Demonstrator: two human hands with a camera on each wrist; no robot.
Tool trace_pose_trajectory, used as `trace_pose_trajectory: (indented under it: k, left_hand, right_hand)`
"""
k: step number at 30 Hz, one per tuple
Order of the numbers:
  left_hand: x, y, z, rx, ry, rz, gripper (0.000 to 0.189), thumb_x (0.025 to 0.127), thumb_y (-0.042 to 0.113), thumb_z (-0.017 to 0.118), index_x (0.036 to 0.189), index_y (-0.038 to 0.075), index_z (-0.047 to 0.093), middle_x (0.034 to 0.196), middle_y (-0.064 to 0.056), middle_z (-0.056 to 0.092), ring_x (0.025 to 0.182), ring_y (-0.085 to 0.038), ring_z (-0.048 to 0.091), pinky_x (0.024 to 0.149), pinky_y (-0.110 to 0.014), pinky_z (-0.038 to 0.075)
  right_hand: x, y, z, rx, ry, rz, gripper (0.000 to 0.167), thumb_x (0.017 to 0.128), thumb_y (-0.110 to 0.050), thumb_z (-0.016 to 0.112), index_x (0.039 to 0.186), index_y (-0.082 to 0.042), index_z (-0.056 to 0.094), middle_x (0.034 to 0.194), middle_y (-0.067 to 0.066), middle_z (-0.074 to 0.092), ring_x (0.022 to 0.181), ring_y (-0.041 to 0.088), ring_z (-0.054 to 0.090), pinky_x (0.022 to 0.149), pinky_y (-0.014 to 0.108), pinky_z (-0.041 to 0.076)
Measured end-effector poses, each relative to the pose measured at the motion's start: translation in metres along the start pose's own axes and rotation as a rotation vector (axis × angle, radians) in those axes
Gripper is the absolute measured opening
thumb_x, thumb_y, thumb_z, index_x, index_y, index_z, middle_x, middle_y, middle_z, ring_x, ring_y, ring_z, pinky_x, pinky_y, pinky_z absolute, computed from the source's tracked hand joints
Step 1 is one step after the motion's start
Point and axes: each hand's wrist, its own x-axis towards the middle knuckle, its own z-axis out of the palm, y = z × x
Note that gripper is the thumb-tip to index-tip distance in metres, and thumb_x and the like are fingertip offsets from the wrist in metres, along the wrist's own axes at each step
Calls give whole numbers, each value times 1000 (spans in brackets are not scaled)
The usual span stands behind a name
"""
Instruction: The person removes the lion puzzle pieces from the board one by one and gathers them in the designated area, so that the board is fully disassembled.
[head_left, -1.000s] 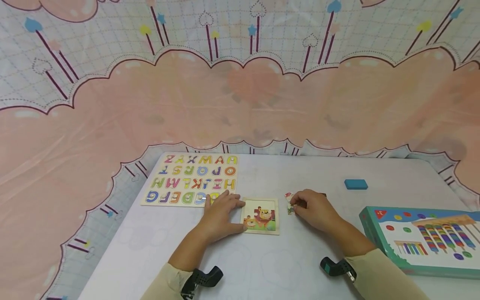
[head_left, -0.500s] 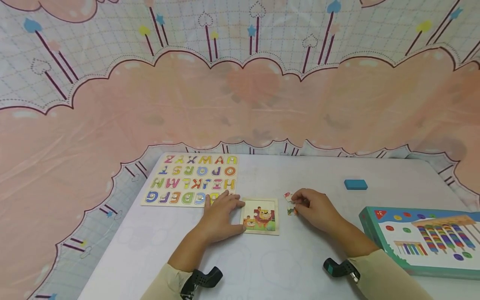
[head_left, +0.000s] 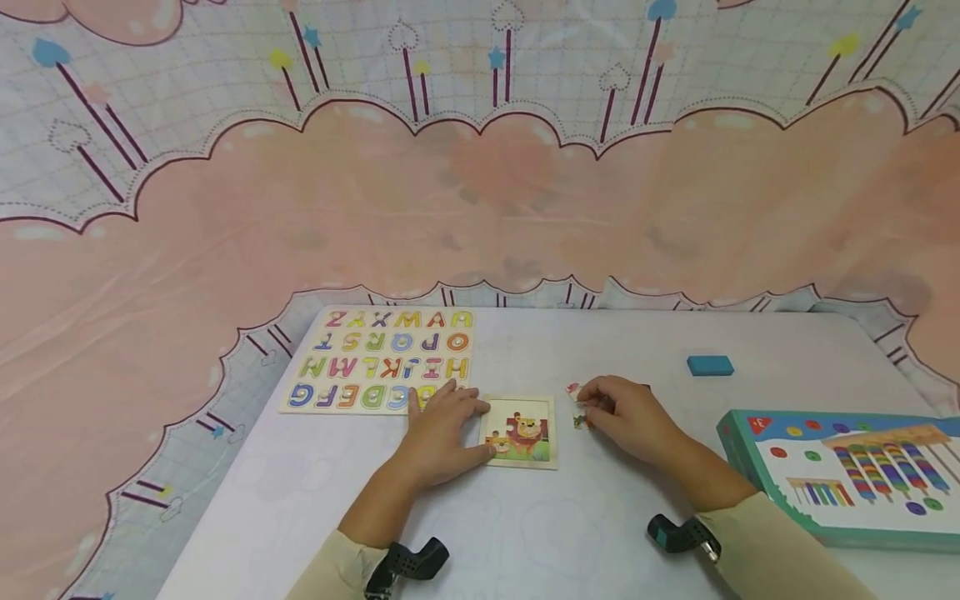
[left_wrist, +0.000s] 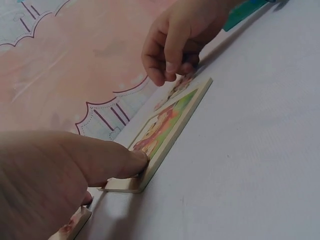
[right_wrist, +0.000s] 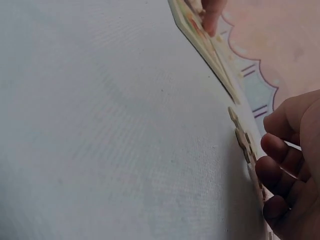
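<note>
A small wooden picture puzzle (head_left: 517, 432) lies on the white table, with bear-like animals in the lower part of its frame. My left hand (head_left: 438, 433) spreads beside it; in the left wrist view its thumb (left_wrist: 120, 162) rests on the frame edge. The other left fingers reach over the alphabet board (head_left: 382, 358). My right hand (head_left: 626, 417) hovers low over loose puzzle pieces (head_left: 581, 422) right of the frame, its fingers loosely bent. In the right wrist view pieces (right_wrist: 242, 142) lie flat below these fingers, and nothing shows between them. The hand covers some pieces.
A blue block (head_left: 710, 366) lies toward the back right. A large green-edged toy box (head_left: 847, 479) stands beside the right forearm. Behind the table (head_left: 525, 542) hangs a pink patterned cloth (head_left: 375, 217).
The right fingers have shifted slightly over the loose pieces, and two of these now show as separate near the fingertips. The left hand stays at the puzzle frame. The head view has shifted slightly.
</note>
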Motion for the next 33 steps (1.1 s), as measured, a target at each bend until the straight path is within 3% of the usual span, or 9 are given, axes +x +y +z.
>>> trace_pose_trajectory:
  k: [5,10,21,27,33]
  left_hand:
    - [1,2,0,37,13,10,55,84,40,88,132,19,73,154,-8,59,157,-39,34,117,-83,-3]
    - [2,7,-2,64,0,19,57,85,41,87,136,19,72,154,-7,59,157,-37,33,118,-82,-2]
    - [7,14,0,104,-7,58,59,89,46,83,140,21,69,153,-9,59,156,-38,36,118,-82,2]
    - [11,21,6,95,-41,45,66,89,51,81,146,22,65,157,-8,55,157,-36,34,118,-82,1]
    - [11,25,6,119,-49,49,67,89,48,81,148,19,64,156,-10,56,155,-38,37,117,-84,5]
  right_hand:
    - [4,-11,1,-19,-14,-33,14,97,-4,74,109,-11,74,93,-4,65,79,15,58,66,25,51]
    - [12,-30,3,-34,-78,-40,12,98,-8,73,109,-12,74,94,-5,64,80,14,57,66,27,51]
    - [32,-40,18,-109,-251,-189,13,96,-8,74,109,-11,75,95,-9,67,84,7,60,77,30,54]
    - [33,-42,26,-159,-253,-251,15,96,-9,74,110,-11,75,99,-7,69,88,8,62,81,32,55]
    - [37,-47,35,-219,-276,-228,18,97,-13,74,115,-12,76,104,-6,69,91,11,61,86,36,56]
